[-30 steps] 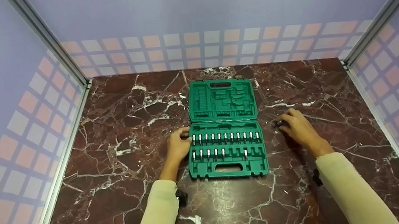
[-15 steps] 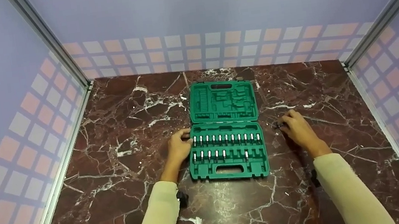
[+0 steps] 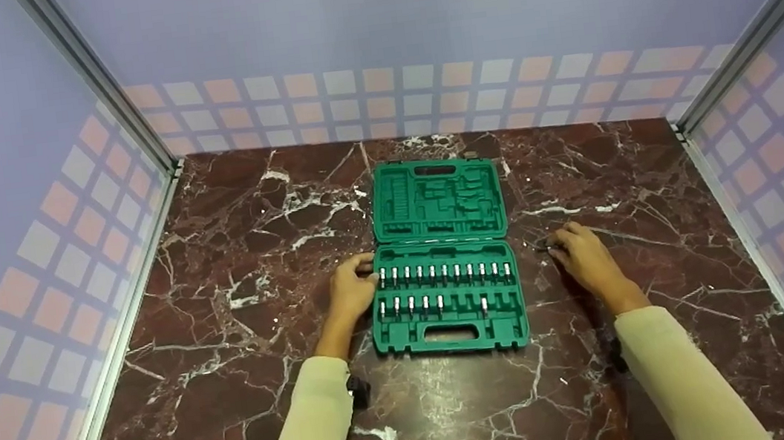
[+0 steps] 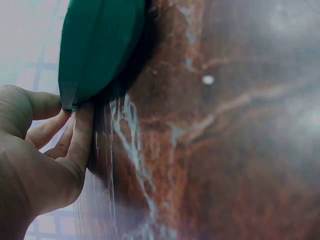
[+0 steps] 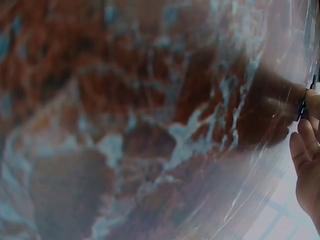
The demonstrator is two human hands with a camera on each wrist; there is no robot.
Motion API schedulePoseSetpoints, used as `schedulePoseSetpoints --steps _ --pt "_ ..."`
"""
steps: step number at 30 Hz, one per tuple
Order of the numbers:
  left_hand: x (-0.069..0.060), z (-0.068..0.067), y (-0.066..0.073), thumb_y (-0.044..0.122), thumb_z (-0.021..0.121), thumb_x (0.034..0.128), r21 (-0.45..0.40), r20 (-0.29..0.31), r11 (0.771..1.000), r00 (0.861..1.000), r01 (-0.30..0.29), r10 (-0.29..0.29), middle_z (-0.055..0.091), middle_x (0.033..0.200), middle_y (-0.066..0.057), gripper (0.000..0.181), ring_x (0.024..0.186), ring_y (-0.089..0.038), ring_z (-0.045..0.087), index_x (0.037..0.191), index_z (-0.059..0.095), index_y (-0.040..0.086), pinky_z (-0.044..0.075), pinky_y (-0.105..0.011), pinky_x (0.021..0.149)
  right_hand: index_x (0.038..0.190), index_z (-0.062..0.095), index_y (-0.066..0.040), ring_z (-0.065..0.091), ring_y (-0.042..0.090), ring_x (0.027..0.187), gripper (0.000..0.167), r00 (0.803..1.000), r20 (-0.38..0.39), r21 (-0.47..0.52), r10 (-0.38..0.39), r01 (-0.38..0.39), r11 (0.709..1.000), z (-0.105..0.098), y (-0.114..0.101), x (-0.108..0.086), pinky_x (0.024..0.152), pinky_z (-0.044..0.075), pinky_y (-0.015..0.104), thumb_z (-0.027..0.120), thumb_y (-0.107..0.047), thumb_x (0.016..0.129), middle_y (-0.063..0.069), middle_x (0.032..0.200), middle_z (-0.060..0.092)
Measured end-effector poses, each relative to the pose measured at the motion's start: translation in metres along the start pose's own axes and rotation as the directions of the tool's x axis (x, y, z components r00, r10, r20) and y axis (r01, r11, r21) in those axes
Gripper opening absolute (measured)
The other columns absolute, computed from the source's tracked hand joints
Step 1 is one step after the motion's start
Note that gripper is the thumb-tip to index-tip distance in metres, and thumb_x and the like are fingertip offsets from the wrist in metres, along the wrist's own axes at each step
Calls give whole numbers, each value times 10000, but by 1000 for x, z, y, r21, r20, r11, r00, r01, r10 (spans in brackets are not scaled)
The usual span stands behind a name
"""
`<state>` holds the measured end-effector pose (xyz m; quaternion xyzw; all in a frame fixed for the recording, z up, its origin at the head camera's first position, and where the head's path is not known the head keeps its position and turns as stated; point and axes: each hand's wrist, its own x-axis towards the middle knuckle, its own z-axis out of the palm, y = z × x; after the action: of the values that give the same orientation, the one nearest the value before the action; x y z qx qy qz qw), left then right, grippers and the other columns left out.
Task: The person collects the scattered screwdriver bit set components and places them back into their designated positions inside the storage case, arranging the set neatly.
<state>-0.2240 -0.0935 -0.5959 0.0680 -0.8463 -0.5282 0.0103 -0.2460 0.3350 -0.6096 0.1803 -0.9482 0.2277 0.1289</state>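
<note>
A green socket-set case (image 3: 499, 330) lies unfolded flat on the marble-patterned tabletop. Short silver sockets (image 3: 444, 271) fill its upper row. The lower row holds several on the left and a lone socket (image 3: 484, 306) farther right, with vacant slots around it. My left hand (image 3: 352, 288) grips the case's left edge; the left wrist view shows the thumb and fingers meeting at its corner. To the right of the case, my right hand (image 3: 587, 256) pinches a small dark piece (image 5: 302, 105) low over the table. Fingers partly cover that piece, so its exact kind is unclear.
The case's moulded lid (image 3: 401, 234) lies back toward the rear wall (image 3: 368, 28). Purple patterned panels enclose the table (image 3: 275, 428) at the left, right and back. Metal rails (image 3: 132, 297) run along the side edges.
My right hand has lowered and shifted very slightly, and less of the dark piece shows beyond its fingers. The left hand stays on the case. The head view has tilted a little.
</note>
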Motion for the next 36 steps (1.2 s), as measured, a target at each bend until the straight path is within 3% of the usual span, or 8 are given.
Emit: schedulePoseSetpoints --steps 14,28,36 --pt "0 0 -1 -18 681 914 6 4 1000 1000 10 -10 738 1111 -164 331 1001 -324 723 1229 741 64 568 -459 924 980 677 19 648 391 921 93 999 18 41 34 -34 999 0 2 -1 847 556 535 739 24 911 193 970 638" --pt "0 -1 1 -14 684 916 13 -2 1000 1000 -14 14 744 1095 -152 317 997 -315 720 1218 742 62 566 -460 919 985 658 38 674 401 927 98 1000 20 80 11 -13 997 -6 2 1 824 552 535 724 46 913 221 980 680" --pt "1 0 0 -15 677 927 8 8 1000 1000 -3 3 733 1113 -163 321 1011 -324 715 1234 734 56 567 -461 926 1013 666 39 675 405 982 96 998 40 101 53 -57 993 -10 0 -1 872 543 544 713 34 929 220 1019 695"
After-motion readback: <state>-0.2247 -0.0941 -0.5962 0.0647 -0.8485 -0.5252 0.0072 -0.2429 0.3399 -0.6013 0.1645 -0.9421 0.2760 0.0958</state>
